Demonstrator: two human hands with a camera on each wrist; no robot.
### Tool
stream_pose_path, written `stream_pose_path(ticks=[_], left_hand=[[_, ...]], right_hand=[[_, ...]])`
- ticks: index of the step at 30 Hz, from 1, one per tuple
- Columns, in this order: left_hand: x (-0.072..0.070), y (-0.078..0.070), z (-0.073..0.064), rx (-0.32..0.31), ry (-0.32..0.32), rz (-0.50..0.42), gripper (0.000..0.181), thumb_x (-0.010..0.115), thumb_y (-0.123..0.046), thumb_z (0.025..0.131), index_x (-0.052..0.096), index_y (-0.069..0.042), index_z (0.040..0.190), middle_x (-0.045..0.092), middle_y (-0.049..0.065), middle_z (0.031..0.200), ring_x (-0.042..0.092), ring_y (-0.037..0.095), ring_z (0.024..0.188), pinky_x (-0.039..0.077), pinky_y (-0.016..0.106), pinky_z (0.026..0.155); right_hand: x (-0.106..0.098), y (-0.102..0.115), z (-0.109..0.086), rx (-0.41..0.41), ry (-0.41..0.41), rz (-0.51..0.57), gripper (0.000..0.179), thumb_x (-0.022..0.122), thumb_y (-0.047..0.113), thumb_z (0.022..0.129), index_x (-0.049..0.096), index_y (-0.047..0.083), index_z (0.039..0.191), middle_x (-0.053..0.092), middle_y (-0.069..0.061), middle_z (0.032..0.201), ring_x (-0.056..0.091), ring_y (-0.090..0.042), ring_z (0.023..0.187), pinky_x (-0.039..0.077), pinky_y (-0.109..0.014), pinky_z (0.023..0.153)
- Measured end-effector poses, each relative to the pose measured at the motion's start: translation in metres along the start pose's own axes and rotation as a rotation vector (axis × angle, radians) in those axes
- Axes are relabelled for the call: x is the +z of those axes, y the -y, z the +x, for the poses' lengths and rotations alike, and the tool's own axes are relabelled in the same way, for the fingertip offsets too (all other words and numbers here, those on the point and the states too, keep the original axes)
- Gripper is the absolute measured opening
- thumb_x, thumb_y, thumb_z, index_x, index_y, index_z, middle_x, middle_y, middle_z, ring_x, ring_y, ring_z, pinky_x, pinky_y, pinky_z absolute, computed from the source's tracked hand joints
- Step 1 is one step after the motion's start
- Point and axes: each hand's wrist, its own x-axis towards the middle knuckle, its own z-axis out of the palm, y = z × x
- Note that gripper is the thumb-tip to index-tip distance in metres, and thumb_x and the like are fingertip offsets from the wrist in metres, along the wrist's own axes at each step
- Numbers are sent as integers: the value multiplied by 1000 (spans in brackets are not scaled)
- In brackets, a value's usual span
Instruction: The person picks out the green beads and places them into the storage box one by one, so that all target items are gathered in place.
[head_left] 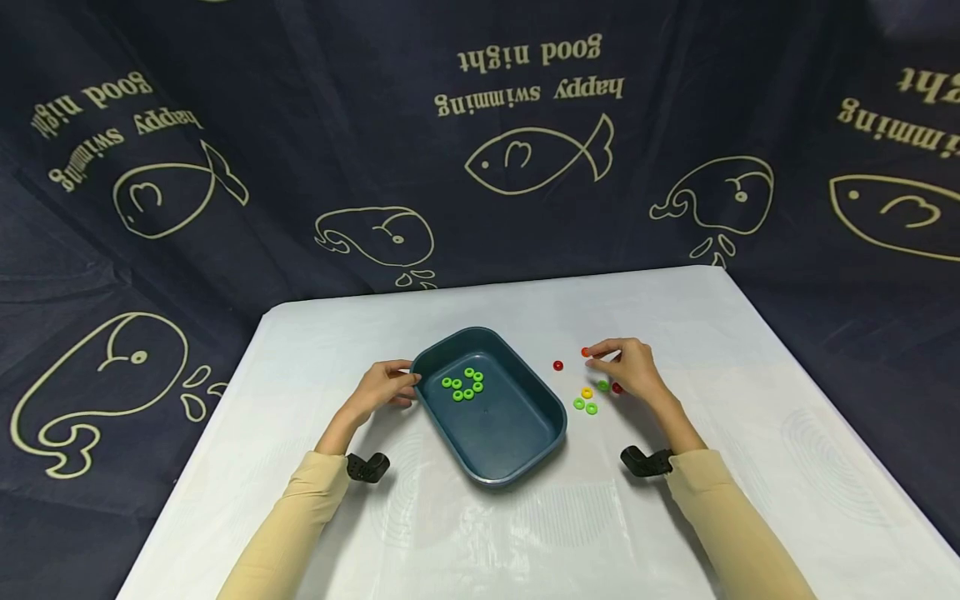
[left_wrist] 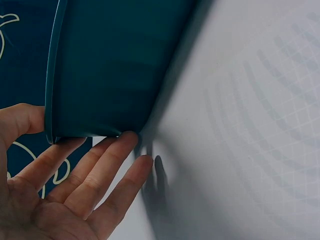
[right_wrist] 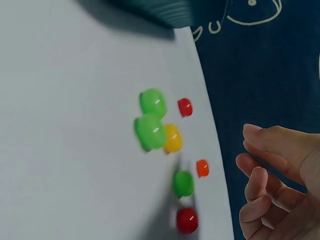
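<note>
A dark teal rectangular tub (head_left: pixel 517 392) stands on the table, with several light green rings (head_left: pixel 468 394) on its floor. My left hand (head_left: pixel 382 387) grips its far left corner, thumb at the rim and fingers against the outer wall (left_wrist: pixel 115 65). To the right of the tub, my right hand (head_left: pixel 630 367) hovers with thumb and index finger apart around an orange-red ring (head_left: pixel 586 352). That ring (right_wrist: pixel 202 168) lies on the table in the right wrist view, and nothing is between the fingers of the right hand (right_wrist: pixel 275 185).
Near the right hand lie a yellow ring (head_left: pixel 587 392), two light green rings (head_left: pixel 586 406), a darker green ring (head_left: pixel 603 386) and two red rings (head_left: pixel 558 365). A white cloth (head_left: pixel 450 550) covers the table. Behind hangs a navy curtain (head_left: pixel 285 150) with fish drawings.
</note>
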Motion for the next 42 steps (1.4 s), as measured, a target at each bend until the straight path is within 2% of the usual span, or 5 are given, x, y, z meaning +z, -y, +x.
stream_pose_path(ticks=[4, 12, 26, 33, 42], left_hand=[[0, 0, 1, -4, -3, -1, 51, 57, -16, 92, 42, 7, 136, 56, 31, 124, 70, 17, 81, 59, 44, 80], [0, 1, 1, -15, -14, -4, 49, 57, -15, 92, 45, 6, 134, 58, 30, 123, 69, 11, 77, 58, 45, 81], [-1, 1, 1, -12, -2, -6, 50, 56, -15, 92, 43, 7, 135, 57, 31, 123, 70, 13, 79, 59, 43, 80], [0, 0, 1, -12, -3, -8, 51, 56, -15, 92, 42, 7, 136, 56, 30, 124, 68, 7, 75, 58, 45, 82], [0, 1, 0, -4, -11, 1, 50, 57, -16, 92, 44, 6, 135, 57, 30, 123, 69, 9, 76, 59, 42, 79]], right_hand=[[0, -9, -6, 13, -9, -9, 21, 73, 12, 80, 72, 0, 98, 72, -19, 92, 58, -15, 56, 44, -20, 46], [3, -23, -17, 28, -3, 38, 20, 71, 11, 82, 72, -1, 97, 71, -20, 87, 64, -24, 59, 45, -21, 44], [8, -38, -29, 34, -23, 23, 21, 72, 12, 81, 72, 0, 98, 70, -19, 93, 54, -2, 63, 45, -19, 51], [12, -42, -30, 5, -53, -14, 20, 76, 9, 76, 74, 2, 94, 68, -18, 91, 52, -8, 67, 42, -19, 57], [15, -43, -30, -28, -65, -57, 19, 77, 8, 74, 74, 2, 92, 65, -17, 90, 49, -10, 67, 41, -20, 57]])
